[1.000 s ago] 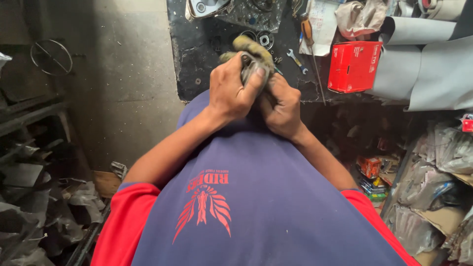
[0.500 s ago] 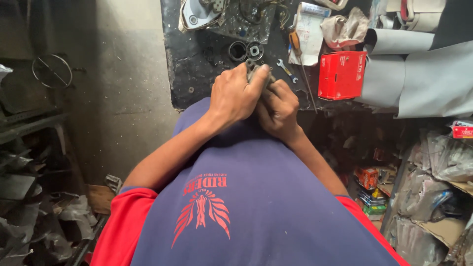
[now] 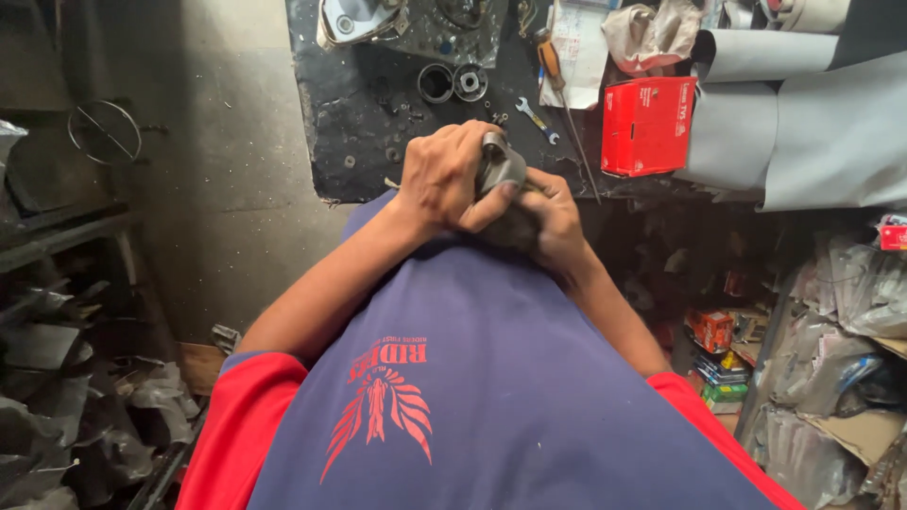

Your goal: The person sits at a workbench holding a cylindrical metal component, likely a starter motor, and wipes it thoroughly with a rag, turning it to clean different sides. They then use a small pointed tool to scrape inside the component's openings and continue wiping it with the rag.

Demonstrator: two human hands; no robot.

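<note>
Hands meet just above the near edge of a grimy black workbench (image 3: pixel 359 113), close against the person's blue and red shirt (image 3: pixel 491 397). The left hand (image 3: pixel 442 179) is curled tight over the top of a small grey metal part (image 3: pixel 499 168), its fingers wrapped round the piece and its thumb lying across the front. The right hand (image 3: pixel 553 219) cups the same part from below and from the side, fingers closed against it, so the part is clamped between both palms and only its rounded upper end and a grey flank show. What kind of part it is cannot be told.

On the bench beyond the hands lie two dark metal rings (image 3: pixel 452 83) side by side, a small spanner (image 3: pixel 537 119) and a screwdriver with an orange handle (image 3: pixel 552 62). A red cardboard box (image 3: pixel 647 125) stands at the bench's right end, touching grey rolled sheeting (image 3: pixel 812 132). A crumpled rag (image 3: pixel 652 33) lies behind the box.
</note>
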